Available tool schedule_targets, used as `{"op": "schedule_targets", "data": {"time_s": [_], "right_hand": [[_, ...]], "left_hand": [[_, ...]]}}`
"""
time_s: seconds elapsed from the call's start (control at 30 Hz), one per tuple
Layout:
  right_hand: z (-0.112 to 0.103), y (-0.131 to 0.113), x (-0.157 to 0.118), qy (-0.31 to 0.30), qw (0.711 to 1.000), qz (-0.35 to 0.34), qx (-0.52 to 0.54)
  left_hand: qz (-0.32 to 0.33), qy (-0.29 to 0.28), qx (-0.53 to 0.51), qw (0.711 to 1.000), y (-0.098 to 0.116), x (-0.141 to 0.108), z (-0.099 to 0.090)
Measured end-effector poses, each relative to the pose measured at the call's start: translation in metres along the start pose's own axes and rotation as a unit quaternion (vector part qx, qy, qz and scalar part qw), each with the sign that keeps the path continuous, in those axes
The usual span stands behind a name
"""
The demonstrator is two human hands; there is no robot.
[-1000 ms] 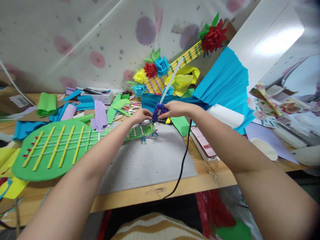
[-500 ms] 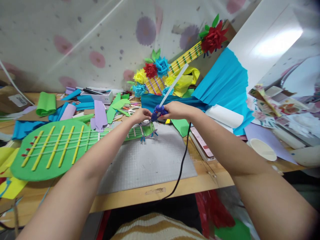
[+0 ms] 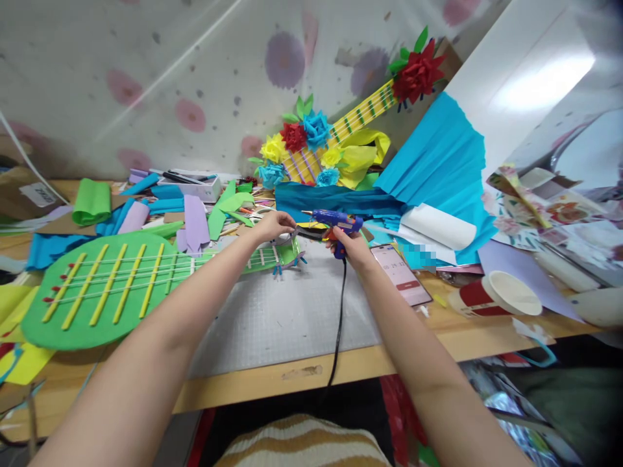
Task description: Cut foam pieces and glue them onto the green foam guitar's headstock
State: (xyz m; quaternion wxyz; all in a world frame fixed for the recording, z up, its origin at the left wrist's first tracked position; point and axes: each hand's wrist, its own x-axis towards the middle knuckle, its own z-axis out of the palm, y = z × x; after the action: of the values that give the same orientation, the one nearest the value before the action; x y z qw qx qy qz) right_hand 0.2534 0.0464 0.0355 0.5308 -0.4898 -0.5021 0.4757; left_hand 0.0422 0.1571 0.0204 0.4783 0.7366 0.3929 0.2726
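Note:
My right hand (image 3: 351,250) grips the handle of a blue hot glue gun (image 3: 335,219), its nozzle pointing left and its white glue stick jutting out to the right. A black cord hangs down from its handle. My left hand (image 3: 275,226) is closed in a pinch just above the head of a green paper guitar (image 3: 109,292); what its fingertips hold is too small to make out. The guitar lies flat, with yellow strips and white strings on its body and small blue pegs (image 3: 277,269) at the head end. Part of its neck is hidden behind my left forearm.
A grey cutting mat (image 3: 292,318) lies under the guitar's neck. Behind it stands a yellow guitar (image 3: 363,117) with paper flowers. Blue crepe paper (image 3: 433,168), a phone (image 3: 402,275) and a paper cup (image 3: 479,298) are on the right. Paper scraps (image 3: 195,224) clutter the back left.
My right hand has turned the glue gun from steeply tilted to nearly level and drawn it to the right, away from the guitar's head. My left hand has stayed in place.

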Motion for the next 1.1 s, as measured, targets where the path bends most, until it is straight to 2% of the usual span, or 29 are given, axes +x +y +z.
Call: {"op": "schedule_targets", "data": {"time_s": [0.1, 0.2, 0.4, 0.47, 0.57, 0.67, 0.8, 0.97, 1.1], "right_hand": [[0.007, 0.022, -0.004, 0.077, 0.996, 0.008, 0.040], [0.008, 0.031, -0.010, 0.083, 0.994, 0.011, 0.069], [0.001, 0.026, -0.020, 0.013, 0.997, 0.013, 0.076], [-0.003, 0.018, -0.020, -0.028, 0.999, 0.033, 0.028], [-0.008, -0.003, -0.016, -0.074, 0.991, 0.052, -0.099], [-0.010, -0.029, -0.009, -0.112, 0.962, 0.070, -0.239], [-0.008, -0.060, 0.005, -0.161, 0.910, 0.051, -0.379], [0.006, -0.089, 0.023, -0.212, 0.833, 0.020, -0.511], [0.020, -0.105, 0.032, -0.249, 0.777, 0.012, -0.578]], "left_hand": [[0.000, -0.001, -0.007, 1.000, 0.000, -0.001, -0.001], [-0.001, -0.004, -0.015, 1.000, -0.002, 0.000, -0.002], [0.003, 0.007, -0.020, 1.000, -0.007, 0.003, 0.000], [-0.002, 0.012, -0.012, 1.000, -0.005, 0.001, 0.001], [-0.007, 0.006, -0.003, 1.000, 0.001, -0.004, 0.001], [-0.009, -0.027, -0.027, 0.999, 0.005, -0.008, -0.002], [-0.007, -0.066, -0.041, 0.997, 0.004, -0.010, -0.005], [0.019, -0.055, -0.018, 0.998, -0.004, -0.012, -0.003], [0.030, -0.059, -0.018, 0.998, -0.008, -0.012, -0.003]]}}
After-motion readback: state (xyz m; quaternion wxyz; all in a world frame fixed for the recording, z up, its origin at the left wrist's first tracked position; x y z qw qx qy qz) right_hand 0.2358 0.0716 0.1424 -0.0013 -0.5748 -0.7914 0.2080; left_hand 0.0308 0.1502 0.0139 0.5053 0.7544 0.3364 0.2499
